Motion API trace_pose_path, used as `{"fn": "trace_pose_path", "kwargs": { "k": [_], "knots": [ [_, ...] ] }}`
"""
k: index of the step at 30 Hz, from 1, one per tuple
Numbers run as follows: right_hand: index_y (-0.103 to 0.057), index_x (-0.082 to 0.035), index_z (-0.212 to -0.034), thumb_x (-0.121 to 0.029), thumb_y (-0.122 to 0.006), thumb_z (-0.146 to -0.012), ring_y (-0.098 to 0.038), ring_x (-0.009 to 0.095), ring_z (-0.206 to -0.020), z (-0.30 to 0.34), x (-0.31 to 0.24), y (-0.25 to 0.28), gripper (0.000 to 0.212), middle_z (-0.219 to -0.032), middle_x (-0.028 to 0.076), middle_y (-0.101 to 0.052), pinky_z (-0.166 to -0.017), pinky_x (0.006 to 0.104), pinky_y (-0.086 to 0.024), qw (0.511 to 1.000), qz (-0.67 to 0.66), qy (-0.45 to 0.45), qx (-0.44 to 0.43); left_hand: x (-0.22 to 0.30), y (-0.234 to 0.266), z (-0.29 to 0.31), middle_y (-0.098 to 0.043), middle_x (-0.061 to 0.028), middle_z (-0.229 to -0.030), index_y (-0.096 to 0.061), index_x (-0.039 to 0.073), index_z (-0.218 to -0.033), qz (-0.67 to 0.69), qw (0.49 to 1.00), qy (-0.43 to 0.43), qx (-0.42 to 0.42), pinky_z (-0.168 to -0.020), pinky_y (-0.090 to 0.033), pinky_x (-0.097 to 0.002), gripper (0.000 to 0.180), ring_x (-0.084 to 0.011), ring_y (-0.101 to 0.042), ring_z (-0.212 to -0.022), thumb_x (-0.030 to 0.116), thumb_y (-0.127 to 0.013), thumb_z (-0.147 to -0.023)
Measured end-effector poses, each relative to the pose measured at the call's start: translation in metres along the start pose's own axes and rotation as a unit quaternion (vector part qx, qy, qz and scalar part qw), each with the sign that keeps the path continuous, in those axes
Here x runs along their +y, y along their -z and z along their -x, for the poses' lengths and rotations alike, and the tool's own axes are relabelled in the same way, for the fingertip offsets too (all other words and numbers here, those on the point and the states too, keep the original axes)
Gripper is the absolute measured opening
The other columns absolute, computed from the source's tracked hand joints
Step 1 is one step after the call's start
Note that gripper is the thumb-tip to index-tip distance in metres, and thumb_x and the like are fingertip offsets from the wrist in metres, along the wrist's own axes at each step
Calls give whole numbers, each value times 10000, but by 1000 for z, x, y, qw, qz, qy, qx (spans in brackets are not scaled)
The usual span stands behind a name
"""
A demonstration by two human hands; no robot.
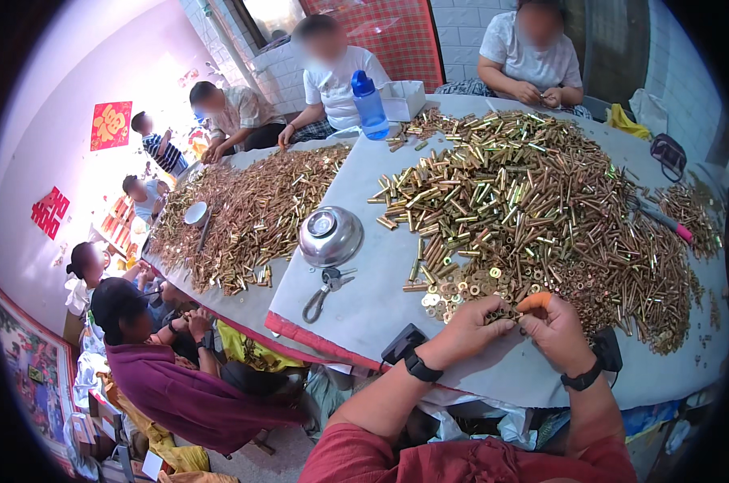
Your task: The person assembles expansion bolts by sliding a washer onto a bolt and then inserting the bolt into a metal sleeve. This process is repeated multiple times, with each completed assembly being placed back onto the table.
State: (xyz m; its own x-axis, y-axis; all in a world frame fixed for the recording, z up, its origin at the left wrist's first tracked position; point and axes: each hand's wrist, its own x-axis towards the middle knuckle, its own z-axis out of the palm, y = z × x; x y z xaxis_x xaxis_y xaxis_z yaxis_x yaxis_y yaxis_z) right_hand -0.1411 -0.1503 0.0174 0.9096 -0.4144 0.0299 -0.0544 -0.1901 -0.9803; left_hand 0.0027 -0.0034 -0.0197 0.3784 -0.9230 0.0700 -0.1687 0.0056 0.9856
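My left hand (475, 332) and my right hand (553, 330) meet over the near edge of a big heap of brass-coloured metal sleeves (493, 189). Thumb and fingers are pinched together on each, and what they hold is too small to make out against the metal behind. An orange cover (535, 302) wraps a finger of the right hand. Just beyond the left hand lie loose flat washers (438, 302), with small nuts or rings (533, 278) among the sleeves farther right. Black bands circle both wrists.
Left of the heap are an upturned metal bowl (330, 236) and keys with a carabiner (322, 296). A blue bottle (370, 109) stands at the back. A pink-tipped tool (672, 225) lies right. Several people sit around the tables; a second heap (251, 209) covers the left table.
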Motion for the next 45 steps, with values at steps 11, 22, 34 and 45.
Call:
{"fn": "trace_pose_path", "kwargs": {
  "k": [11, 22, 34, 45],
  "knots": [
    [-646, -25, -933, -49, -722, -783, -597, 170, -700, 0, -14, -1, 169, -844, 70, -620, -645, 283, -483, 983, 144, 112, 11, 6, 5, 0, -629, -48, -900, -638, 40, -1019, 7, 1000, -16, -22, -767, -473, -286, 219, -127, -579, -846, 209, -694, -892],
    [-638, -31, -900, -179, -740, -831, -585, 164, -675, 4, -6, -3, 192, -804, 75, -619, -601, 284, -469, 973, 208, 97, 39, 4, 1, 1, -644, -53, -888, -636, 34, -1008, -2, 1000, -23, -16, -764, -478, -284, 229, -120, -586, -845, 229, -691, -903],
    [-631, -32, -973, -96, -716, -838, -586, 124, -700, 1, -14, -8, 172, -843, 43, -621, -623, 252, -476, 995, 67, 42, 59, 1, 5, -2, -655, -25, -874, -634, 32, -992, 40, 999, -10, -4, -764, -487, -267, 177, -95, -595, -828, 186, -676, -914],
    [-638, -29, -957, -96, -691, -852, -583, 110, -708, 8, 4, -3, 135, -809, 38, -620, -638, 248, -479, 995, 87, 31, 42, 6, -1, 5, -660, -10, -889, -630, 30, -994, 28, 1000, -3, -6, -768, -490, -262, 157, -86, -592, -835, 162, -665, -917]
  ]
}}
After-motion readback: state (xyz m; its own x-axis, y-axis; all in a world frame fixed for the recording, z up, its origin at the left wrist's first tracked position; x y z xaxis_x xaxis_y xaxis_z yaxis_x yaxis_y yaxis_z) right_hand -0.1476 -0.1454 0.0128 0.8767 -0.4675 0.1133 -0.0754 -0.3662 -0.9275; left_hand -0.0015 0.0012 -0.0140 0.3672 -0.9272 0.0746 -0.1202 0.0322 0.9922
